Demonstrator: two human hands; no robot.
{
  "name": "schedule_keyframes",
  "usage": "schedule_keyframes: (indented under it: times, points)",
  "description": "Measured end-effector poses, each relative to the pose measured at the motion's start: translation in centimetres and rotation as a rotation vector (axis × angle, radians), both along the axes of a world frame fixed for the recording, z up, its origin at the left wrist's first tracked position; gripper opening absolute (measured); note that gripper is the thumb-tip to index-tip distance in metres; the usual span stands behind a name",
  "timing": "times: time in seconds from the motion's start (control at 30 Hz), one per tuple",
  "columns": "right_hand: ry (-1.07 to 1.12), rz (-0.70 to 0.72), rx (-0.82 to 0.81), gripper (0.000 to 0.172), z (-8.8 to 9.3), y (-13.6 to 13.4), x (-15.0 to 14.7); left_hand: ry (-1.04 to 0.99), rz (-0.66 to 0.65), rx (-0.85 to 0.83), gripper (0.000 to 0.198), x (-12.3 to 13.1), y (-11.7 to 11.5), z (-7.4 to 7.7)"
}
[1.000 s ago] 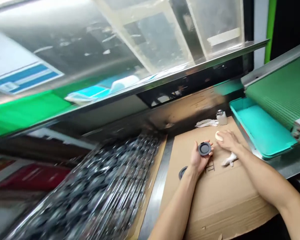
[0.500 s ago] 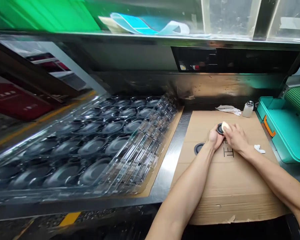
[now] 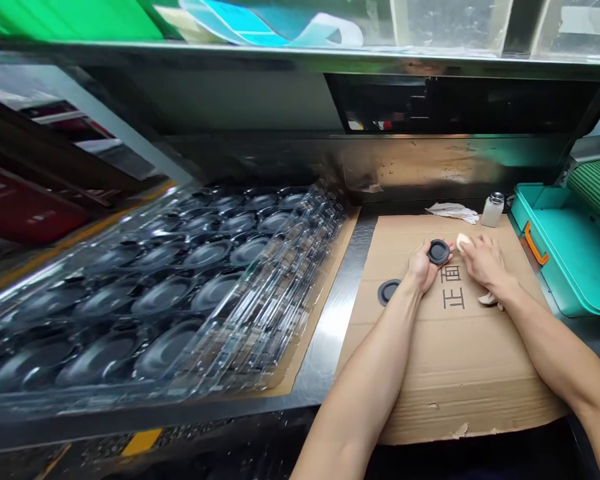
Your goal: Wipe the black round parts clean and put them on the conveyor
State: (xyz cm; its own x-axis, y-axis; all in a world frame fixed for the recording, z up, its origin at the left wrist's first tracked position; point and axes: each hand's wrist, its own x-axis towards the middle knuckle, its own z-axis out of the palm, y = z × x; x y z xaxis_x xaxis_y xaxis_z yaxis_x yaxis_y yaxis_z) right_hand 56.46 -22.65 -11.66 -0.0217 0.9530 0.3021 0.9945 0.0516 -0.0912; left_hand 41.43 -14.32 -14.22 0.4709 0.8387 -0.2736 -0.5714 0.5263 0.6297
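My left hand (image 3: pixel 423 267) holds a small round black dish-shaped part (image 3: pixel 439 251) above the cardboard sheet (image 3: pixel 420 373), its hollow side facing up. Just to the right, my right hand (image 3: pixel 485 261) pinches a white pad (image 3: pixel 463 241), apart from the black part. A black ring-like disc (image 3: pixel 389 291) lies on the cardboard by my left forearm, which partly covers its edge. Under my right wrist is a crumpled white scrap (image 3: pixel 488 300). Large black characters are marked on the cardboard between my arms.
Stacked clear plastic trays (image 3: pixel 275 333) with many black round parts fill the left side. At the back stand a small bottle (image 3: pixel 493 209) and a white cloth or glove (image 3: pixel 453 212). A teal box (image 3: pixel 570 267) with an orange latch borders the right. A metal shelf (image 3: pixel 260 57) overhangs.
My right hand has drawn the white pad off the black part and moved right, uncovering the part's hollow face. The left hand still holds the part. The camera view has shifted slightly.
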Motion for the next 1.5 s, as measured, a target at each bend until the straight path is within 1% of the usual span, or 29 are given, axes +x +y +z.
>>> schedule_keyframes:
  times: [0.03, 0.07, 0.1, 0.17, 0.23, 0.3, 0.33, 0.4, 0.5, 0.57, 0.63, 0.7, 0.77, 0.9, 1.0, 1.07, 1.1, 1.17, 1.23, 1.27, 1.33, 1.43, 1.47, 1.5]
  points:
    - [0.055, -0.052, 0.043, 0.036, -0.1, 0.1, 0.7, 0.008, -0.009, 0.0, 0.039, 0.0, -0.1, 0.0]
    - [0.123, -0.072, 0.088, 0.036, -0.1, 0.2, 1.1, 0.008, -0.018, -0.003, 0.04, -0.1, -0.1, -0.1]
    - [0.195, -0.06, 0.131, 0.036, -0.1, 0.3, 1.4, 0.002, -0.024, -0.007, 0.04, -0.1, -0.1, -0.1]
    - [0.319, 0.017, 0.195, 0.037, 0.0, 0.4, 1.1, -0.012, -0.02, -0.021, 0.042, -0.1, -0.1, -0.1]
    - [0.396, 0.107, 0.211, 0.042, -0.1, 0.4, 0.2, -0.026, -0.018, -0.032, 0.043, 0.0, -0.1, -0.1]
    - [0.437, 0.164, 0.174, 0.051, -0.5, 0.3, -0.7, -0.032, -0.015, -0.033, 0.043, 0.1, -0.1, -0.1]
    - [0.449, 0.167, 0.144, 0.056, -0.7, 0.2, -1.0, -0.032, -0.014, -0.03, 0.044, 0.2, -0.1, -0.1]
    - [0.456, 0.125, 0.08, 0.064, -1.1, 0.2, -1.1, -0.028, -0.012, -0.03, 0.045, 0.3, -0.2, -0.1]
    - [0.461, 0.068, 0.004, 0.068, -1.4, 0.1, -0.7, -0.024, -0.008, -0.034, 0.044, 0.3, -0.4, 0.2]
    - [0.48, 0.066, -0.047, 0.066, -1.1, -0.1, -0.5, -0.025, -0.006, -0.027, 0.044, 0.1, -0.5, 0.3]
    - [0.493, 0.047, -0.083, 0.056, -0.7, -0.2, -0.5, -0.024, -0.02, -0.021, 0.045, 0.1, -0.6, 0.4]
    - [0.5, 0.016, -0.086, 0.045, -0.3, -0.3, -0.8, -0.026, -0.048, -0.015, 0.045, 0.1, -0.8, 0.4]
    - [0.548, 0.009, -0.064, 0.039, -0.1, -0.3, -1.1, -0.034, -0.078, -0.001, 0.043, 0.3, -1.0, 0.3]
    - [0.736, 0.049, -0.059, 0.032, -0.5, 0.2, -1.5, -0.044, -0.11, 0.041, 0.037, 0.7, -1.4, 0.0]
    - [0.811, 0.084, -0.146, 0.031, -1.1, 0.5, -1.1, -0.022, -0.101, 0.042, 0.033, 0.8, -1.6, -0.1]
    - [0.794, 0.102, -0.204, 0.028, -1.2, 0.5, -0.6, -0.013, -0.09, 0.036, 0.034, 0.8, -1.6, -0.1]
    - [0.761, 0.089, -0.201, 0.027, -1.1, 0.4, -0.3, -0.015, -0.084, 0.033, 0.035, 0.8, -1.6, -0.1]
    - [0.661, -0.004, -0.106, 0.027, -0.8, 0.2, -0.2, -0.023, -0.083, 0.019, 0.038, 0.9, -1.7, 0.0]
    - [0.553, -0.102, 0.0, 0.032, -0.5, 0.0, -0.8, -0.033, -0.1, -0.005, 0.041, 1.2, -1.8, 0.1]
    - [0.502, -0.132, 0.018, 0.034, -0.3, 0.0, -1.2, -0.041, -0.11, -0.018, 0.043, 1.4, -1.9, 0.2]
    - [0.401, -0.19, -0.016, 0.037, 0.0, 0.1, -2.1, -0.054, -0.116, -0.04, 0.045, 1.7, -2.1, 0.3]
    - [0.273, -0.356, -0.066, 0.041, 0.4, 0.3, -2.9, -0.055, -0.089, -0.046, 0.044, 1.9, -2.3, 0.3]
    - [0.254, -0.379, -0.073, 0.041, 0.4, 0.3, -3.0, -0.056, -0.083, -0.044, 0.044, 2.0, -2.4, 0.3]
    - [0.248, -0.37, -0.082, 0.041, 0.5, 0.3, -3.0, -0.06, -0.082, -0.043, 0.044, 2.0, -2.4, 0.3]
